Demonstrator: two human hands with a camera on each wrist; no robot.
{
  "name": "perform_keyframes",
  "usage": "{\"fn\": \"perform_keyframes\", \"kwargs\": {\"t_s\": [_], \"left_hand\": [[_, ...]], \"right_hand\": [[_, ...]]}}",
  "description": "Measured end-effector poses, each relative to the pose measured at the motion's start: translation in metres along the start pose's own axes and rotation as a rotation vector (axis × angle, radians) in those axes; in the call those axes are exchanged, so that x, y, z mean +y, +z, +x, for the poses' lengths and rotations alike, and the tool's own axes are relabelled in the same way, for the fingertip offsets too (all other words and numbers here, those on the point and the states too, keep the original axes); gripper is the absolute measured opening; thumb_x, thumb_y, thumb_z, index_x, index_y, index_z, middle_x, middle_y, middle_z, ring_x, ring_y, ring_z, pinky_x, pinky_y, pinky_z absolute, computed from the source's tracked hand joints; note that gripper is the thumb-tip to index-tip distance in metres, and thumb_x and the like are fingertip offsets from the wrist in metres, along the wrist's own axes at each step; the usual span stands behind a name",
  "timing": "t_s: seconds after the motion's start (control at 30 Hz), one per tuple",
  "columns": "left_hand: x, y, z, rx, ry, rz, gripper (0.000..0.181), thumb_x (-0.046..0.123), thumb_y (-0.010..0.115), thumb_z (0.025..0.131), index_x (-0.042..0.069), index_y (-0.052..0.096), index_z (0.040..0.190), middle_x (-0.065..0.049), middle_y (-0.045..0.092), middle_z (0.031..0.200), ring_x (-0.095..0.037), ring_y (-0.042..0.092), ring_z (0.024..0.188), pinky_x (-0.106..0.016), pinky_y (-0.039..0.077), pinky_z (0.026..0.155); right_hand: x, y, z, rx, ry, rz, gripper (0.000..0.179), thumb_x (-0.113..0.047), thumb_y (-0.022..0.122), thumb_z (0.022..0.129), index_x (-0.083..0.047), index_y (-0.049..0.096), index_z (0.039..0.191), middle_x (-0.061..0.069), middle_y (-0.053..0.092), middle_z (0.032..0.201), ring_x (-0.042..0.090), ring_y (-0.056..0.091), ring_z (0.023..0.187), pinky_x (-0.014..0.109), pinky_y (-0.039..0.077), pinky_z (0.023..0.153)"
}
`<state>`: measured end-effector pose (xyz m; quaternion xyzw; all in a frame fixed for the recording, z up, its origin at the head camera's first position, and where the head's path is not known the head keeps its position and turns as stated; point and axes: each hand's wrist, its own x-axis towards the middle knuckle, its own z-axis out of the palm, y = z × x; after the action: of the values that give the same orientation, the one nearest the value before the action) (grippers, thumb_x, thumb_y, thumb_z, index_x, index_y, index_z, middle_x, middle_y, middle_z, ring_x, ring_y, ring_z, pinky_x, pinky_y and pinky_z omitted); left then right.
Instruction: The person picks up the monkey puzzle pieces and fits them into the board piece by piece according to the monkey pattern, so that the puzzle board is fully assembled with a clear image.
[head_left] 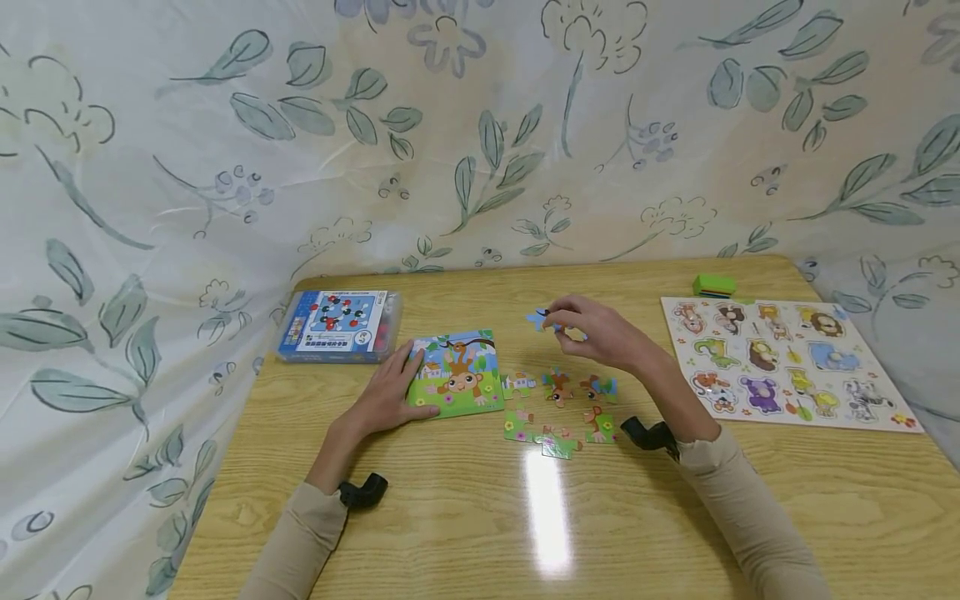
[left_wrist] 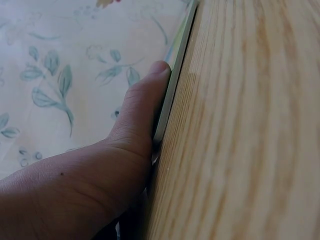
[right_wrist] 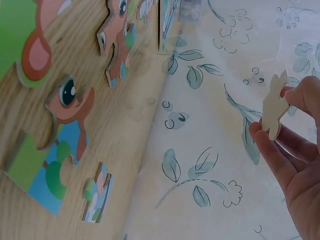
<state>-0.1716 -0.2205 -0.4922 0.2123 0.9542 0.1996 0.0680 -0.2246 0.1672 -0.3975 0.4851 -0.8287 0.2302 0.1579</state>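
Left hand (head_left: pixel 385 385) rests on monkey board (head_left: pixel 462 377), likely steadying it | right hand (head_left: pixel 596 332) pinches blue piece (head_left: pixel 535 318), raised clear of loose pieces (head_left: pixel 557 447)

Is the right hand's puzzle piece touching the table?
No, the right wrist view shows the right hand pinching the puzzle piece in the air, clear of the table.

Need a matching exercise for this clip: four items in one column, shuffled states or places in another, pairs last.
1. Left hand
2. Right hand
3. Blue-labelled case
4. Animal board

A. Pinches a puzzle piece
B. Lies toward the table's right side
C. Rests on the monkey picture board
D. Lies near the table's back left corner

Pairs: 1-C, 2-A, 3-D, 4-B
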Motion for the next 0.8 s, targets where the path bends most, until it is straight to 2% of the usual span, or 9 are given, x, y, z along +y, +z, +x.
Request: {"fn": "perform_keyframes", "kwargs": {"t_s": [0.37,0.8], "left_hand": [[0.0005,0.0007,-0.0003,0.026,0.028,-0.004,0.105,0.059,0.069,0.082,0.006,0.017,0.156,-0.021,0.008,0.163,-0.041,0.013,0.149,-0.061,0.019,0.117],[0.0015,-0.0001,-0.0010,0.012,0.010,-0.001,0.104,0.058,0.069,0.082,0.007,0.016,0.156,-0.019,0.006,0.163,-0.040,0.010,0.150,-0.060,0.018,0.118]], "right_hand": [[-0.0017,0.0015,0.0004,0.020,-0.057,0.000,0.019,0.002,0.071,0.081,-0.010,0.068,0.096,0.018,0.065,0.109,0.024,0.066,0.089,0.031,0.053,0.065],[-0.0033,-0.0018,0.0006,0.015,-0.051,0.005,0.020,0.003,0.069,0.082,-0.009,0.072,0.099,0.018,0.065,0.111,0.025,0.066,0.092,0.031,0.055,0.066]]}}
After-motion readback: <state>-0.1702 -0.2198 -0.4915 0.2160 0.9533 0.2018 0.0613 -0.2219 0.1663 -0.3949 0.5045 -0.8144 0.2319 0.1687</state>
